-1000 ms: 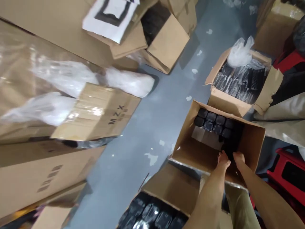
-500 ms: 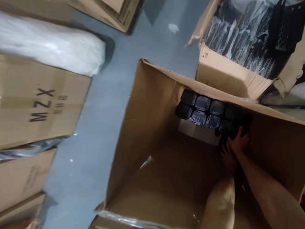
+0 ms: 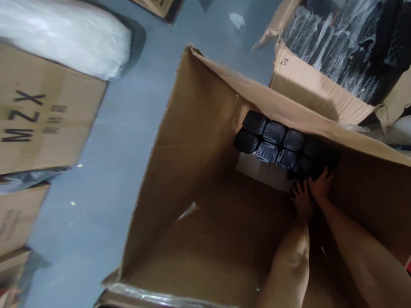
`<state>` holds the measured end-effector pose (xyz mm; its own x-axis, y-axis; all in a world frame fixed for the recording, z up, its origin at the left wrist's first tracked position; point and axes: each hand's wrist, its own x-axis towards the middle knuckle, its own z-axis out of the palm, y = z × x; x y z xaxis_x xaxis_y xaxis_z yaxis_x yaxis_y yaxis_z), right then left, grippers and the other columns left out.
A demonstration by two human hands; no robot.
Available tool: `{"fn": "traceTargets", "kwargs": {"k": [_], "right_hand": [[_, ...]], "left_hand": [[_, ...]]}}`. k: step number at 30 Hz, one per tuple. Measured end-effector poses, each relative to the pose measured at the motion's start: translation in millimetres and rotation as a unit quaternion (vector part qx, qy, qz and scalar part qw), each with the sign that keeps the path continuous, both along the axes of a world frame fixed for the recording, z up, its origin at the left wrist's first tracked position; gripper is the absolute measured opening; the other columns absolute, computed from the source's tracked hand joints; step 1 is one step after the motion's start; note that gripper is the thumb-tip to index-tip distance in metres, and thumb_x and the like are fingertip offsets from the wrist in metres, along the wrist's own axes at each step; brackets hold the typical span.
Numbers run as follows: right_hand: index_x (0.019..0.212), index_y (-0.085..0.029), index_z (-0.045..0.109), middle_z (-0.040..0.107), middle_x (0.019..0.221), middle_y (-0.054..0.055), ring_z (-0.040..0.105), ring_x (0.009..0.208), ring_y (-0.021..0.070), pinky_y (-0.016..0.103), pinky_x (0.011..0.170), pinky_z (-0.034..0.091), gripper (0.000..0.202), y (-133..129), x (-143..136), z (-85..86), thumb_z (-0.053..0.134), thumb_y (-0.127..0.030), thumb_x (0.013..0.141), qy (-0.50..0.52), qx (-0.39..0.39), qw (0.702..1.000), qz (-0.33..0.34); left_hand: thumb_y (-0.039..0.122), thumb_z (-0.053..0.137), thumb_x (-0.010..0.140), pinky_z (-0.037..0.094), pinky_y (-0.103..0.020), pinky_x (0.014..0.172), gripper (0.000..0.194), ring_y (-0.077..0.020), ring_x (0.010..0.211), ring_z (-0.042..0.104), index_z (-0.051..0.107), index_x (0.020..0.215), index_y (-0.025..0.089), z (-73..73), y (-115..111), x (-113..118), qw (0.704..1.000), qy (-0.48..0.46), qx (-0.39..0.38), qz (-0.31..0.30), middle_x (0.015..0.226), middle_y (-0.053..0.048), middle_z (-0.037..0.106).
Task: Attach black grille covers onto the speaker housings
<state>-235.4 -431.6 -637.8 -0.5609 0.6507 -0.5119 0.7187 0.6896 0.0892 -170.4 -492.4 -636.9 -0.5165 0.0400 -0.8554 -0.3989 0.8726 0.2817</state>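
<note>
Both of my arms reach down into a deep cardboard box (image 3: 154, 171). Along its far wall, two rows of black rounded blocks (image 3: 266, 152) stand packed together, several with pale printed markings on top. My left hand (image 3: 302, 200) is at the near edge of the dark blocks, its fingers spread against them. Right beside it, my right hand (image 3: 321, 185) rests on the blocks in the far right corner, thumb and fingers apart. Deep shadow hides what lies under the fingertips. A pale flat sheet (image 3: 261, 171) lies on the box floor in front of the rows.
Beyond the far wall stands an open carton (image 3: 305, 81) full of plastic-wrapped dark parts. To the left, a closed carton (image 3: 48, 111) marked MZX sits by a white wrapped bundle (image 3: 70, 38). Grey floor (image 3: 128, 128) runs between the boxes.
The camera view has shifted, so the surrounding boxes sit farther left and higher. My left hand has moved slightly up against the blocks; my right hand stays at the corner.
</note>
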Motion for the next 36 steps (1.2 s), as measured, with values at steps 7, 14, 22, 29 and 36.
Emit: {"fn": "traceTargets", "kwargs": {"k": [7,14,22,29,36], "right_hand": [[0.166,-0.019,0.023,0.033,0.155,0.031,0.056,0.133,0.0501,0.055,0.106,0.048,0.103,-0.8,-0.6,-0.3,0.079,-0.043,0.083,-0.001,-0.013,0.999,-0.029],[0.167,-0.023,0.013,0.018,0.164,0.030,0.068,0.122,0.0421,0.049,0.107,0.052,0.110,-0.5,1.7,-12.5,0.080,-0.040,0.083,-0.007,-0.022,0.998,-0.052],[0.163,-0.022,0.021,0.033,0.152,0.028,0.075,0.106,0.0375,0.045,0.095,0.058,0.106,0.1,-14.9,-7.3,0.084,-0.040,0.079,-0.030,-0.031,0.994,-0.098],[0.162,-0.026,0.019,0.033,0.152,0.026,0.075,0.107,0.0362,0.045,0.093,0.058,0.104,-6.5,-21.4,15.1,0.081,-0.050,0.082,-0.044,-0.026,0.989,-0.137],[0.162,-0.026,0.020,0.031,0.154,0.027,0.075,0.108,0.0362,0.045,0.088,0.060,0.101,-15.9,-35.8,89.2,0.079,-0.051,0.084,-0.060,-0.022,0.978,-0.197]], "left_hand": [[0.051,0.071,0.089,0.058,-0.055,0.103,0.097,-0.0423,0.142,0.052,0.020,0.171,0.036,10.2,9.8,33.0,0.993,-0.050,-0.083,0.072,0.177,-0.014,0.025],[0.047,0.056,0.098,0.054,-0.061,0.105,0.077,-0.0411,0.144,0.049,0.027,0.168,0.035,-1.0,12.5,22.6,0.988,-0.104,-0.066,0.090,0.172,-0.014,0.036],[0.049,0.070,0.087,0.050,-0.054,0.106,0.091,-0.0384,0.137,0.055,0.027,0.166,0.033,13.2,-20.2,-0.6,0.995,-0.089,-0.029,0.035,0.164,-0.012,0.048],[0.044,0.074,0.084,0.049,-0.052,0.106,0.099,-0.0382,0.139,0.052,0.022,0.167,0.035,36.6,-40.4,-16.8,0.997,-0.072,-0.015,-0.038,0.166,-0.011,0.047],[0.043,0.077,0.085,0.046,-0.051,0.108,0.096,-0.0368,0.137,0.053,0.025,0.166,0.038,114.1,-56.5,-35.6,0.995,-0.046,-0.019,-0.083,0.162,-0.009,0.051]]}}
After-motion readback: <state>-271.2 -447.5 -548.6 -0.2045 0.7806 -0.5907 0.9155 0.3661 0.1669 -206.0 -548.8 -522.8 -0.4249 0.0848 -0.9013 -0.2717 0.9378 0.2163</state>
